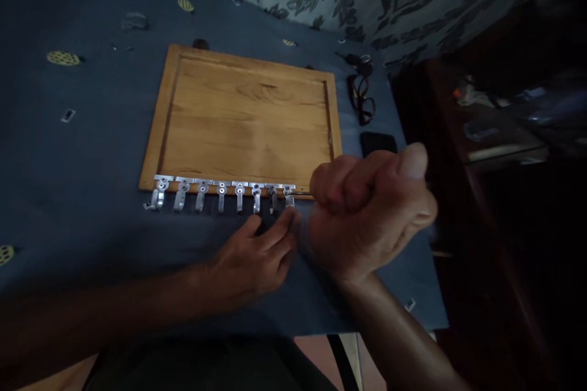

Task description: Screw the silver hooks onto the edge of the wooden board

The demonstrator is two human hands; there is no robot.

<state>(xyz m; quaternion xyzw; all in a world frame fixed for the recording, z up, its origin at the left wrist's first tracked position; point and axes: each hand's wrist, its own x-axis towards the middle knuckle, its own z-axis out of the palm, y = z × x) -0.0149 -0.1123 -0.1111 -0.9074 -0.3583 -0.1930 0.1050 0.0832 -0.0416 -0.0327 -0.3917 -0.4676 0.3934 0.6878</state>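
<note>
A wooden board [247, 116] lies flat on a blue cloth. Several metal hooks [221, 194] are fixed in a row along its near edge. My right hand [371, 214] is closed in a fist around a thin tool whose metal tip [300, 193] reaches the rightmost hook [288, 195]. My left hand [257, 256] lies on the cloth just below that hook, with its fingers stretched out and the fingertips touching the hook's lower end.
The blue cloth [82, 165] with yellow spots covers the table. Glasses [362, 98], keys [360, 61] and a dark phone [378, 143] lie right of the board. Small bits are scattered at the far left. A patterned wall stands behind, dark furniture at the right.
</note>
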